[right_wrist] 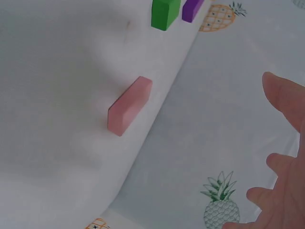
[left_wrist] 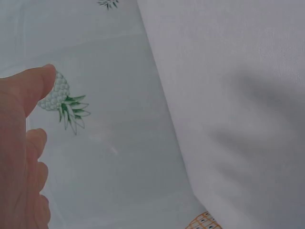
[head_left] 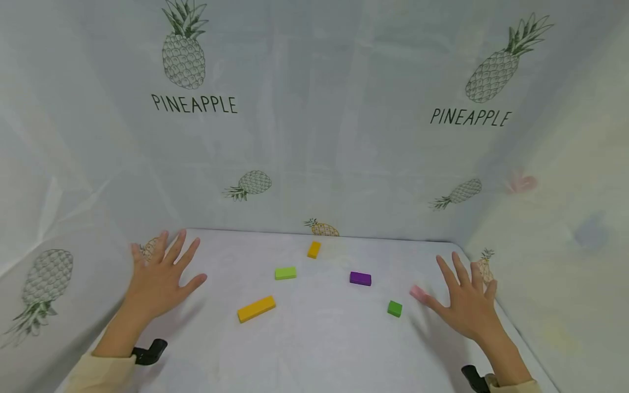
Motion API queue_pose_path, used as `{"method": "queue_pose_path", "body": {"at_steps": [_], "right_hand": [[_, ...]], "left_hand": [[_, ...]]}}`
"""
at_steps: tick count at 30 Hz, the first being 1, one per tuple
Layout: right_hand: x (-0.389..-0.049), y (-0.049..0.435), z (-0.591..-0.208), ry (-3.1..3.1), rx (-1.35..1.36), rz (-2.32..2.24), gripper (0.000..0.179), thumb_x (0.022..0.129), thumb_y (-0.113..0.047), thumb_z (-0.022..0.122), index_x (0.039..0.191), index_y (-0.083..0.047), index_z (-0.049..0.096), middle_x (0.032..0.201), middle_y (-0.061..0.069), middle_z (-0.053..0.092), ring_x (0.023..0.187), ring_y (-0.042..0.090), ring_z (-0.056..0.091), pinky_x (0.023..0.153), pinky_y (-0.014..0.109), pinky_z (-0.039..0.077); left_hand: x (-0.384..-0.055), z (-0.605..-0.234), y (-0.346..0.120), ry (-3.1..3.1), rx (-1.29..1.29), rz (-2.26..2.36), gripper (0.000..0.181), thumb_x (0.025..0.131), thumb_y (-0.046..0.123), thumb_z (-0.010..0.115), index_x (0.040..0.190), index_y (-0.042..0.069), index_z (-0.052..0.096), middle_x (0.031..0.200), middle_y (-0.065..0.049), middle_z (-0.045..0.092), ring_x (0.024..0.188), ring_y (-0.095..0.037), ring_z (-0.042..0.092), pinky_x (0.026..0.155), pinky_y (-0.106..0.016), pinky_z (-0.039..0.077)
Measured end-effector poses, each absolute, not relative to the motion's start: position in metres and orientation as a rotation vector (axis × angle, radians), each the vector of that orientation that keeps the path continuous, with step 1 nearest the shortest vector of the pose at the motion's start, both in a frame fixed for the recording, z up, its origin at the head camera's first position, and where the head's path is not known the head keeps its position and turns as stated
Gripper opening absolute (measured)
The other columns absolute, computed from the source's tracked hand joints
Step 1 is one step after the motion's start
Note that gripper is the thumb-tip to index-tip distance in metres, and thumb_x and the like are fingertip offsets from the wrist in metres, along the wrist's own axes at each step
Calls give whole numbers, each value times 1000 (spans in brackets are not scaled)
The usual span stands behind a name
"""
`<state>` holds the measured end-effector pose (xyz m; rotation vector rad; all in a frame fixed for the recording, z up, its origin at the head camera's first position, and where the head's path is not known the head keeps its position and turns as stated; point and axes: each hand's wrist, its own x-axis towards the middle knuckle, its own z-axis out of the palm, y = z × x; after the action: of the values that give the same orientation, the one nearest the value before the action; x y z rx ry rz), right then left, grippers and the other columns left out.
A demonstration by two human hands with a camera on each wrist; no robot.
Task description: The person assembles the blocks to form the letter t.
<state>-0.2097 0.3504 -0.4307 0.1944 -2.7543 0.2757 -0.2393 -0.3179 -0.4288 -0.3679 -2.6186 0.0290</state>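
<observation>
My left hand hovers over the left side of the white table, fingers spread and holding nothing. On the right, my right hand is likewise spread above the surface, its thumb overlapping a pink block in the head view. The right wrist view shows that pink block lying apart from the hand. Nearest it is a small green block, then a purple block. Toward the left lie a long yellow-orange block and a lime green block. A small yellow-orange block sits near the back edge.
A pale cloth printed with pineapples hangs behind the table and along both sides. Dark straps circle both wrists. The blocks are spread apart across the middle and right of the tabletop.
</observation>
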Motion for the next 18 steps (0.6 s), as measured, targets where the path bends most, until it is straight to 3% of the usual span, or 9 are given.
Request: {"method": "queue_pose_path", "body": {"at_steps": [7,18], "right_hand": [[-214,346,-432,-2736,212,312,104,93,-68,68,171,-18,21,175,25,12,152,68,4,105,91,-10],[-221,339,-431,-2749,250,360,97,96,-57,71,170,-20,22,174,26,15,151,68,13,106,92,-5]], "left_hand": [[-244,-427,-311,-2618,-386,39,93,97,67,62,171,23,25,177,-14,15,164,-39,-7,114,-75,-24],[-251,-425,-296,-2631,-403,78,92,97,68,61,169,21,29,176,-14,19,164,-42,2,115,-77,-19]]}}
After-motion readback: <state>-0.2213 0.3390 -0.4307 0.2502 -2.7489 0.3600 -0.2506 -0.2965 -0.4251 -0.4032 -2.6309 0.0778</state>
